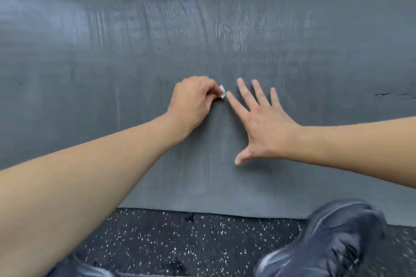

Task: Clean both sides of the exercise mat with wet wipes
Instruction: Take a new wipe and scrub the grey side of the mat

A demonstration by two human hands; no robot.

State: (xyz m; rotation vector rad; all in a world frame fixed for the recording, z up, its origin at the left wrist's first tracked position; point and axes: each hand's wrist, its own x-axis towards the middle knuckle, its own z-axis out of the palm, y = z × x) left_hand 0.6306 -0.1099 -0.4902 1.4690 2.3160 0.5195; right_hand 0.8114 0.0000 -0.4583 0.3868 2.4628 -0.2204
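One exercise mat [225,40], one wet wipe [222,91], two hands and two shoes: that is the whole count from my head camera. The grey mat lies flat across nearly the full frame, its ribbed face up, its near edge running along the speckled black floor [180,243] at six o'clock.

My left hand [191,101] sits just left of centre, curled closed with thumb and fingers pinched on the wipe (only a small white corner shows, poking out at three o'clock of the fist). The rest of the wipe is hidden inside my grip. That hand rests on the mat.

My right hand [263,123] lies just beside it at three o'clock, fingers spread wide and flat on the mat, holding nothing; its index fingertip nearly meets the wipe's corner.

My right shoe [326,243] overlaps the mat's near edge at five o'clock; my left shoe [85,270] barely shows at seven.
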